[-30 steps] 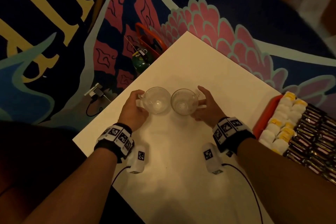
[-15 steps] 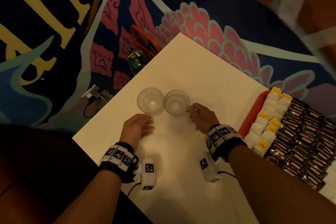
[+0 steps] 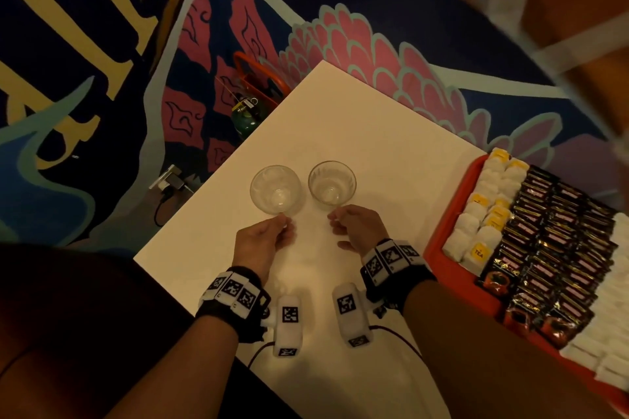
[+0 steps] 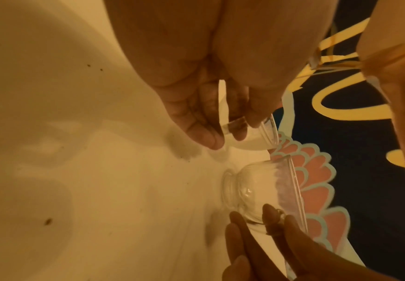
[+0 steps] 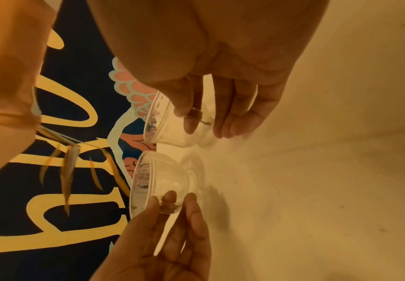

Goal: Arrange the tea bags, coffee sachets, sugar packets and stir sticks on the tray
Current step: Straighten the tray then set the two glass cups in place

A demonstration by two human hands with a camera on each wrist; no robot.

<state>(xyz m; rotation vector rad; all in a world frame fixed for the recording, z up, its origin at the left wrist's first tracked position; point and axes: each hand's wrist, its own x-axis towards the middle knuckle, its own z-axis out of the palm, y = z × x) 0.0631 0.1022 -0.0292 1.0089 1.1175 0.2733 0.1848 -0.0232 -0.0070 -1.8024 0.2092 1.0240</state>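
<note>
Black wristbands (image 3: 235,299) with white fiducial-marker blocks, white wrist cameras (image 3: 288,325), dark cables.

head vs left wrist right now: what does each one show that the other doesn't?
Head only: the red tray at the table's right edge, with tea bags, dark coffee sachets and white sugar packets in rows; also both wrist bands.

Left wrist only: the left hand pinching its cup's handle, and dark specks on the table.

Both: two clear glass cups, left cup and right cup, upright side by side, right hand at the other cup.
</note>
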